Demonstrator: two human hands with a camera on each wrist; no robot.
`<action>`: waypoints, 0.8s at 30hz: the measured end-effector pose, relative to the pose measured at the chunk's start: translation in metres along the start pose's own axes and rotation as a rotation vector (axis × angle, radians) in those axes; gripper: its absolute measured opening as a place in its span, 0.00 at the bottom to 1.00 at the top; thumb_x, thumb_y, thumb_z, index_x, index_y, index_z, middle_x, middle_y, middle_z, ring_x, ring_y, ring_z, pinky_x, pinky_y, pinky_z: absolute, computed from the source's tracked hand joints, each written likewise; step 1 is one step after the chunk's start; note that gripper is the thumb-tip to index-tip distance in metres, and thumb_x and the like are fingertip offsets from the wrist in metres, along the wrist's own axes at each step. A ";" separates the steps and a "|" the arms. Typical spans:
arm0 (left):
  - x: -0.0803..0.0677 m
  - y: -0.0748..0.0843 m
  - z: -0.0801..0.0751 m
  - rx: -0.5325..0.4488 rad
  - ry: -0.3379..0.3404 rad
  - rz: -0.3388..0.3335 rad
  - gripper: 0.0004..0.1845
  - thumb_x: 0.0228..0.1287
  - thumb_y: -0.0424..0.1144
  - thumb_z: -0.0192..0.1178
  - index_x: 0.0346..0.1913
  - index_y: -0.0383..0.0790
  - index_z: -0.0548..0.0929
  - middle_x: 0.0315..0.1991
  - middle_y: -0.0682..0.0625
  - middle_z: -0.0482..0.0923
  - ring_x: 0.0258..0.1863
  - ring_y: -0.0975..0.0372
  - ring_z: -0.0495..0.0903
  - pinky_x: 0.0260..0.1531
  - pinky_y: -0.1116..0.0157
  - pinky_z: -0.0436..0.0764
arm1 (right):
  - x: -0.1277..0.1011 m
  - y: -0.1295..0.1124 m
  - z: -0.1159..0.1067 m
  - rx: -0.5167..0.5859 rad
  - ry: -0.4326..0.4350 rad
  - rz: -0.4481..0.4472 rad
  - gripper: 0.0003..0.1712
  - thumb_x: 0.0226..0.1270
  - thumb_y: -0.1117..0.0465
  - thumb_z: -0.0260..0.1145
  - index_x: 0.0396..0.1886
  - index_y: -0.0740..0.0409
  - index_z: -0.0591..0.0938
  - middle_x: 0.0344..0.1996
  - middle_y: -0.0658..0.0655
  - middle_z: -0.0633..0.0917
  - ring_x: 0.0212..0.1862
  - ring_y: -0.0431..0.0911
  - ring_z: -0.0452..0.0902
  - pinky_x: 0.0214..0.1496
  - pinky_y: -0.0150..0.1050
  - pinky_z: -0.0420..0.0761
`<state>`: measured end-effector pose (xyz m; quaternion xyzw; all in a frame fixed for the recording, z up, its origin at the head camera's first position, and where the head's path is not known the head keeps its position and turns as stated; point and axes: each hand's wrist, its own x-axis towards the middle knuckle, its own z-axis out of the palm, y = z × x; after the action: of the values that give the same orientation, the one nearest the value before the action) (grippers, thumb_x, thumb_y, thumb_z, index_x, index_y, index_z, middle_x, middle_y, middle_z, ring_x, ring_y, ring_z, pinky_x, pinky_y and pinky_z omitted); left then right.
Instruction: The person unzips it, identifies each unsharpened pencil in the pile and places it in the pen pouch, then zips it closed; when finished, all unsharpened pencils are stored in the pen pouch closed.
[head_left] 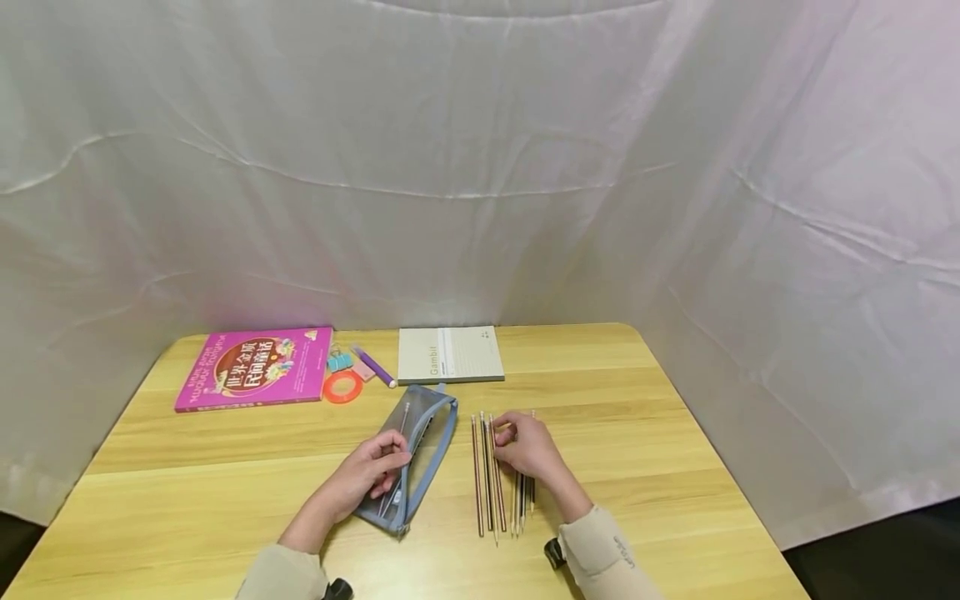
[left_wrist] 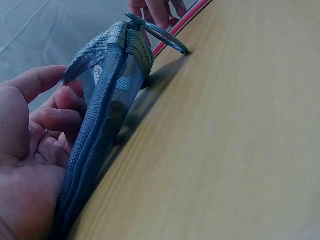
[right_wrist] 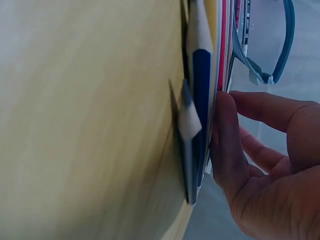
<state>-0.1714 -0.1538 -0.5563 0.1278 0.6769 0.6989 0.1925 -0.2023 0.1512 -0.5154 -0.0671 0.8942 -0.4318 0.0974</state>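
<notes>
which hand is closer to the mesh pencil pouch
Left. The left hand grips the pencil pouch's edge; the right hand rests on the pencils beside the pouch.

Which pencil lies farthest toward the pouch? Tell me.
The leftmost pencil of the row, with bare table between it and the mesh pouch; the others lie nearer or under the right hand.
</notes>
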 end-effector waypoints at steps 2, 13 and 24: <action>0.000 0.000 0.000 0.000 0.002 -0.003 0.16 0.77 0.40 0.59 0.47 0.26 0.71 0.26 0.53 0.69 0.19 0.69 0.68 0.17 0.75 0.66 | 0.001 -0.001 0.001 -0.007 -0.004 0.000 0.26 0.53 0.77 0.73 0.55 0.67 0.82 0.31 0.57 0.84 0.25 0.43 0.80 0.27 0.35 0.85; 0.000 0.001 0.000 -0.001 -0.002 -0.008 0.17 0.77 0.40 0.59 0.48 0.26 0.71 0.26 0.53 0.69 0.19 0.69 0.68 0.17 0.74 0.66 | 0.005 -0.002 0.003 -0.107 -0.006 -0.041 0.29 0.51 0.78 0.70 0.57 0.67 0.81 0.29 0.56 0.82 0.22 0.41 0.77 0.22 0.33 0.81; 0.000 0.000 -0.001 -0.008 -0.009 -0.005 0.17 0.77 0.40 0.58 0.48 0.26 0.71 0.27 0.53 0.70 0.19 0.68 0.68 0.17 0.74 0.66 | 0.005 -0.002 0.003 -0.106 -0.023 -0.008 0.33 0.52 0.76 0.73 0.62 0.68 0.78 0.28 0.55 0.82 0.21 0.41 0.79 0.25 0.34 0.82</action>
<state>-0.1717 -0.1546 -0.5560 0.1286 0.6737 0.7003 0.1978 -0.2060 0.1468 -0.5164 -0.0805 0.9143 -0.3835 0.1025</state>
